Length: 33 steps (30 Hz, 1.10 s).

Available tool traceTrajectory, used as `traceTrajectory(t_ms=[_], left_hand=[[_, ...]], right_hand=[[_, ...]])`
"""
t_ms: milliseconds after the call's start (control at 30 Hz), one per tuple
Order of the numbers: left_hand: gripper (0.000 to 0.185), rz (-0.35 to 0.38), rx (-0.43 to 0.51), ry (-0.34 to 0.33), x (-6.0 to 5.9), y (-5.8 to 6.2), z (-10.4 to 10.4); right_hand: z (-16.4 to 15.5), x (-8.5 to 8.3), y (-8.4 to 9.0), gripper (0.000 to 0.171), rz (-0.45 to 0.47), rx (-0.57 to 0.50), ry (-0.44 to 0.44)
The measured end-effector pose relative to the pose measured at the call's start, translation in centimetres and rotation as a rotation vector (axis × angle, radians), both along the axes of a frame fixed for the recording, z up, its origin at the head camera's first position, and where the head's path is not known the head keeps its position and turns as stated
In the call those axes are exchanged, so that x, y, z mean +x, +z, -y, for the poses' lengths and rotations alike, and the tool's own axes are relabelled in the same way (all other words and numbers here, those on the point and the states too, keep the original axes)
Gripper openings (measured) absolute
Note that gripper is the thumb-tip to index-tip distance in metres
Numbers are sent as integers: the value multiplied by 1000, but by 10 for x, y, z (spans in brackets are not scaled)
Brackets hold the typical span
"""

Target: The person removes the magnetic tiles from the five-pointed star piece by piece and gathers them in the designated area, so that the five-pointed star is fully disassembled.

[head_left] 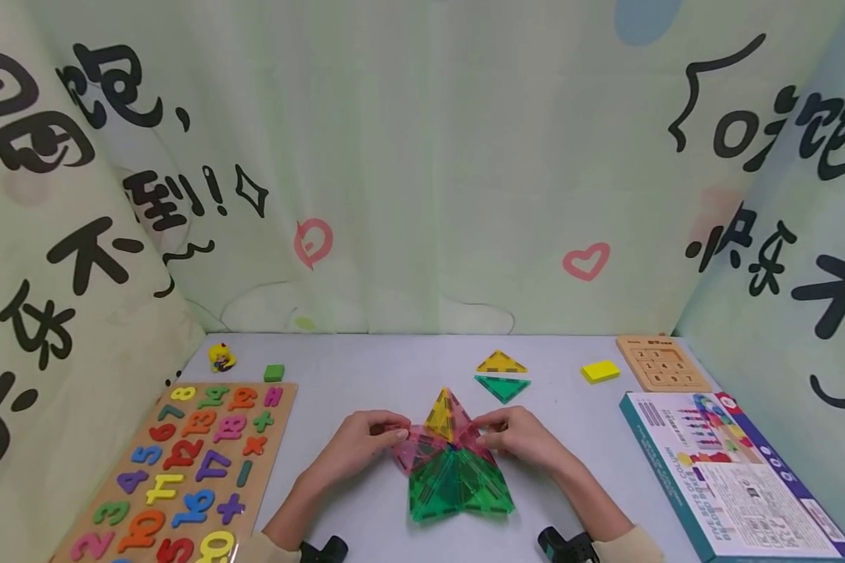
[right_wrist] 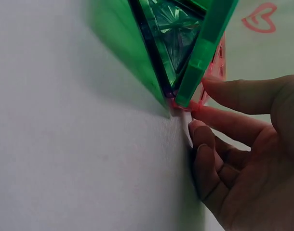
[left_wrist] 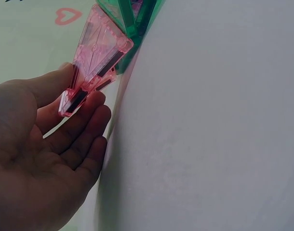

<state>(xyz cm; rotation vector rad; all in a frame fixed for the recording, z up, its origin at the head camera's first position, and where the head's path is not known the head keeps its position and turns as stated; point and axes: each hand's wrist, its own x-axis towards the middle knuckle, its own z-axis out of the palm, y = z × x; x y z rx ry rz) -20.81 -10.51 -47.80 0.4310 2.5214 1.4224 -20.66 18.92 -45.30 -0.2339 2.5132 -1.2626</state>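
A star-like figure of see-through magnetic tiles stands mid-table, with green tiles (head_left: pixel 458 483) in front, a yellow tile (head_left: pixel 440 417) at the back point and pink ones at the sides. My left hand (head_left: pixel 363 447) pinches the pink tiles (left_wrist: pixel 100 53) at the left point between thumb and fingers. On the opposite side my right hand (head_left: pixel 524 438) pinches a pink tile (head_left: pixel 473 439) with thumb and index finger. The right wrist view shows that hand's fingertips (right_wrist: pixel 213 86) right behind a green tile (right_wrist: pixel 200 57), which partly hides the pink one.
Behind the figure lie a yellow triangle (head_left: pixel 501 362) and a green triangle (head_left: pixel 502 388). A number board (head_left: pixel 249 485) is at left, near a green block (head_left: pixel 274 373) and a small yellow figurine (head_left: pixel 221 357). At right are a box (head_left: pixel 739 477), a wooden board (head_left: pixel 665 377) and a yellow block (head_left: pixel 601 371).
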Motion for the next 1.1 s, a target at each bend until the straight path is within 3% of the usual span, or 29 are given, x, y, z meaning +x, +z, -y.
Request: traceTrajectory(t_ms=[300,467,1100], left_hand=[[28,-1,1,3,1,1,-2],[29,-2,-1,6,2,0,-1],[31,-33,8,-9,4,0,0]], right_hand=[[10,5,1,30,33,-17,-155],[15,10,1,20,5,-3,-215],[17,16,3,20,-4,-19,-276]])
